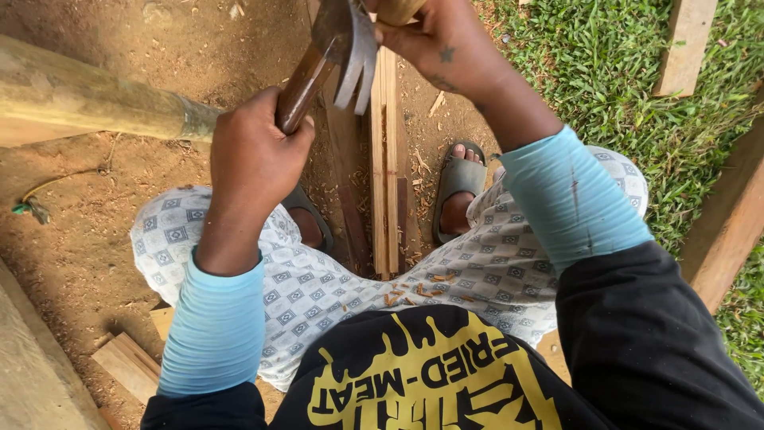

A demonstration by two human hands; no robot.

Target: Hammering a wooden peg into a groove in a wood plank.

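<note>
Above the lap, the left hand is gripping a brown-handled steel claw hammer — fist tight — while the right hand is pinching something at the far edge, cannot tell what, over thin wooden strips.

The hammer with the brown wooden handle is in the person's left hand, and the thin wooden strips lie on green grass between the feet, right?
Not quite. The hammer with the brown wooden handle is in the left hand, but the thin wooden strips lie on bare brown dirt between the feet, not on grass. The green grass is off to the side. The head view shows it.
</note>
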